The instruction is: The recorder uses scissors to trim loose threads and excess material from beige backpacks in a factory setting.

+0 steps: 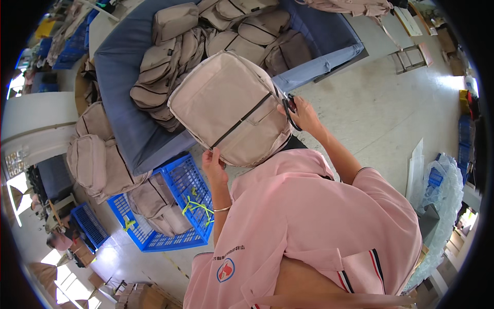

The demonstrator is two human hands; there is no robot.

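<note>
The beige bag [221, 98] is in front of the person's chest, at the centre of the clock, its flat face with 1 thin black strap [241, 121] turned up. At between 6 and 7 o'clock on it, the left hand [214, 164] pinches the edge near the end of this strap. At 3 o'clock, the right hand [302, 114] is closed around a black tool [291, 112] – it looks like scissors – just beside the bag's edge; whether its blades are apart, I cannot tell.

At 12 o'clock stands a blue fabric bin [116, 92], in which many similar bags [224, 44] are piled. At 7 o'clock is a blue plastic crate [170, 243] with yellow-green ties [198, 207], holding folded beige bags [167, 206]. More bags [92, 162] lie at 8 o'clock, beside the bin.
</note>
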